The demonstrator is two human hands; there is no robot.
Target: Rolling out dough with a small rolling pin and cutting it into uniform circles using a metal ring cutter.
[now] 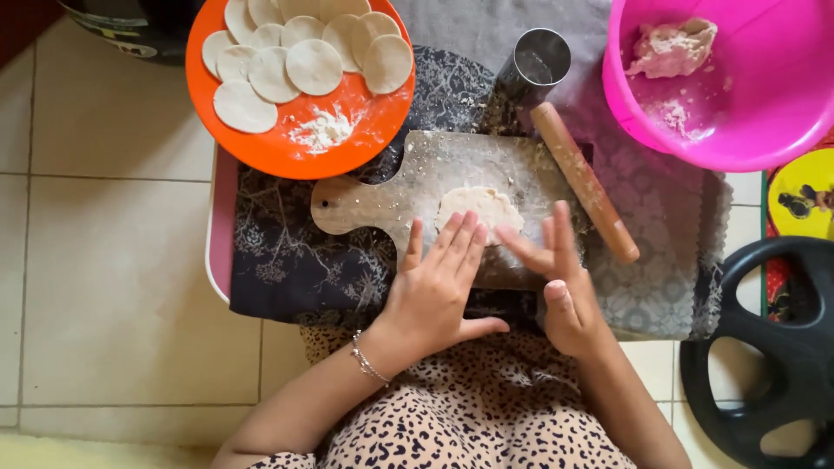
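Dough piece (480, 208) partly hidden under fingertips; both hands, left (432, 291), right (563, 287), flat, open, holding nothing.

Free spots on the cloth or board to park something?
Bare: dark patterned cloth below the orange plate, left of the wooden board; grey cloth right of the wooden rolling pin. Crowded: board centre, with flattened dough, left hand, right hand.

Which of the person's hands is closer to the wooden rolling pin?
The right hand. Its fingertips reach up just beside the rolling pin, while the left hand lies farther off, across the dough piece.
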